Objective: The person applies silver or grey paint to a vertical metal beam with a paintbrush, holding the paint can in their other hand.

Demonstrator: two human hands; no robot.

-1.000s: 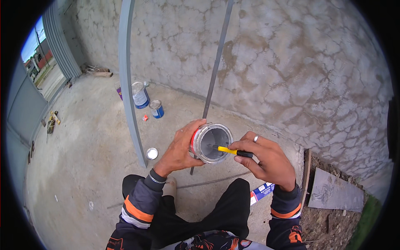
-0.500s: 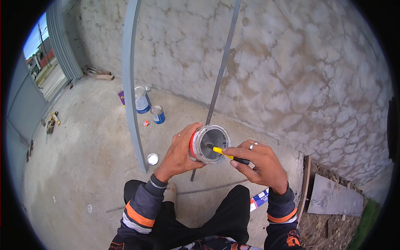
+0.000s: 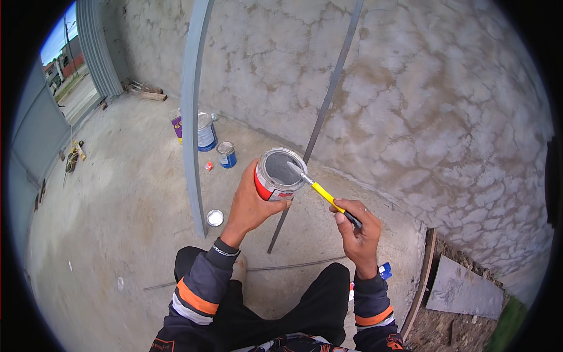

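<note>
My left hand (image 3: 249,205) is wrapped round a red and white paint can (image 3: 271,192), held up and tilted so its open mouth shows grey paint inside. In my right hand (image 3: 359,232) is a paintbrush (image 3: 324,195) with a yellow handle and black end, pinched by the black end. Its metal ferrule crosses the can's rim, and the grey-coated bristles lie against the inner edge of the mouth. A thin dark metal bar (image 3: 322,111) leans on the wall behind the can. The light grey metal post (image 3: 190,117) rises to the left of my left hand.
On the concrete floor stand a large blue and white can (image 3: 206,136) and a smaller blue can (image 3: 226,155). A round lid (image 3: 215,218) lies by the post's foot. A thin rod (image 3: 293,266) crosses before my knees. A metal sheet (image 3: 466,287) lies on soil at right.
The brush has come up from deep in the can to its rim, and my right hand has drawn back and down. The can has moved up and slightly left, tilting more.
</note>
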